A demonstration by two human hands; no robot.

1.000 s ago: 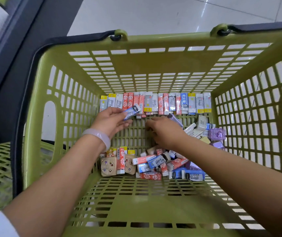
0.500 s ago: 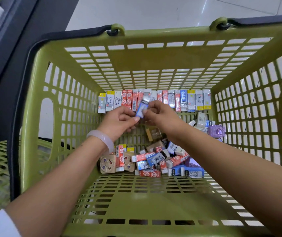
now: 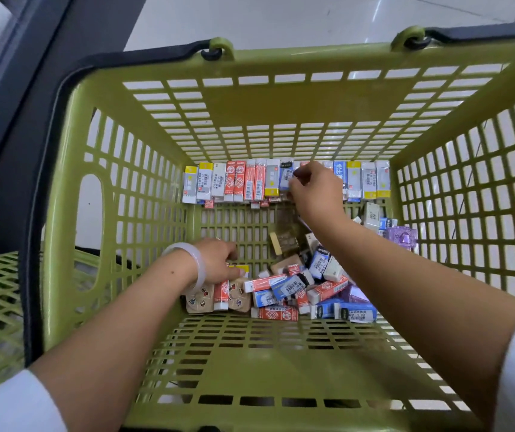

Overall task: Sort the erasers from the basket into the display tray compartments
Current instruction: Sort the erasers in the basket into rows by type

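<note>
A row of erasers is lined up along the far wall of the basket; a loose pile is left unsorted. A blue eraser is pinched by the right hand, a yellow-tipped one by the left hand.

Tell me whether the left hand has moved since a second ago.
Yes. The left hand has dropped from beside the standing row of erasers at the far wall to the loose pile nearer the person.

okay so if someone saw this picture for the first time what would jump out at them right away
The big green basket fills the view, with a neat row of erasers standing against its far wall. Nearer, a loose pile of erasers lies jumbled on the basket floor. The right hand reaches to the row, pinching a blue-and-white eraser, while the left hand, with a pale bangle on its wrist, dips into the pile's left edge.
</note>
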